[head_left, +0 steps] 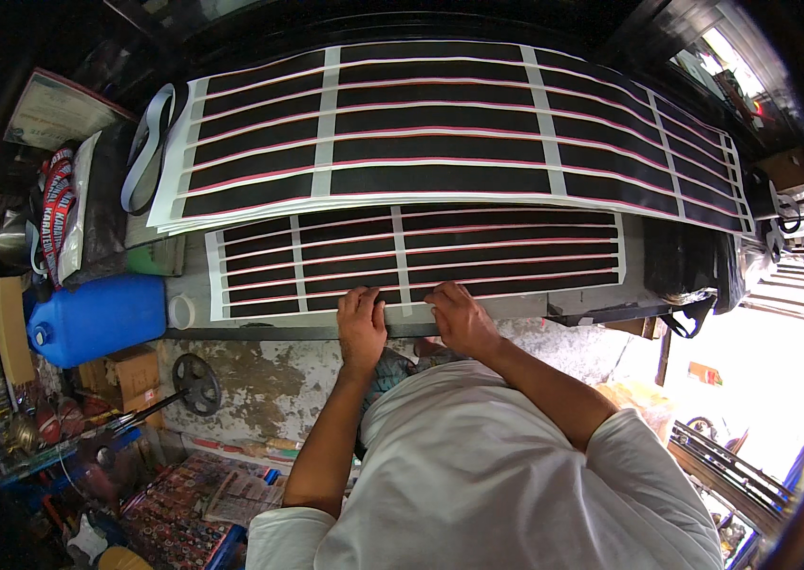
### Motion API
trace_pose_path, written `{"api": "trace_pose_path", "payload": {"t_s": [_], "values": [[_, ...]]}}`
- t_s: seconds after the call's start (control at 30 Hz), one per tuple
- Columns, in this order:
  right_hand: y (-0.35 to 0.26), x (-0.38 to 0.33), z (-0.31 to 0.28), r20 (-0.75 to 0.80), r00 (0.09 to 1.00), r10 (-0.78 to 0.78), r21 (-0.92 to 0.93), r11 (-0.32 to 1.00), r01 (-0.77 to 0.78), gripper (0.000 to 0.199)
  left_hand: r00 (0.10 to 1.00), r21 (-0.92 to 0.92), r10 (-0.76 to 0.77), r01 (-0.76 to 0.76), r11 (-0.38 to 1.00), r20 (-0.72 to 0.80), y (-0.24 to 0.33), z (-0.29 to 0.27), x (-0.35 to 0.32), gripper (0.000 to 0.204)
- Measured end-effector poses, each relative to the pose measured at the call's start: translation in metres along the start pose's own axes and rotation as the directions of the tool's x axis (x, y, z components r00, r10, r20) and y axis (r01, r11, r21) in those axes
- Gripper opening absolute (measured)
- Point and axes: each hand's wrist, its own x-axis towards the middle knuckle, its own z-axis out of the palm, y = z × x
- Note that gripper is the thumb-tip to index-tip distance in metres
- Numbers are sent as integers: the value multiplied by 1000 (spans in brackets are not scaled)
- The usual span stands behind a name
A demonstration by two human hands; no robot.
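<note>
A long white sheet (509, 245) with black panels and thin red-edged lines lies on the grey table. Both my hands are at its near edge. My left hand (362, 328) has bent fingers resting over the edge, the thumb a little apart from them. To its right, my right hand (463, 321) is closed, its fingertips drawn together at the same edge. Whatever is between those fingertips is too small to make out. A pale grey vertical strip (401, 255) crosses the sheet between my hands. Behind lies a larger stack of similar sheets (440, 114), overlapping the sheet's far side.
A blue jerrycan (103, 318) and a white tape roll (181, 311) are at the table's left end. A looped pale strap (147, 147) hangs over the stack's left edge. Black plastic bags (691, 261) sit at the right. A dark handwheel (197, 385) stands below the table.
</note>
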Motion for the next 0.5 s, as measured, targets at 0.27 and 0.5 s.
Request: {"api": "trace_pose_path", "payload": {"t_s": [0.27,0.5], "values": [[3,-5,0,21,1000,12,-17,1000,-12,29,998,4,67,-67,998,-5,-6,0,2,23],[9,-5,9,161,986,-34,-139,989,56,50,992,-85,90,-82,993,92,5,12,8,24]]}}
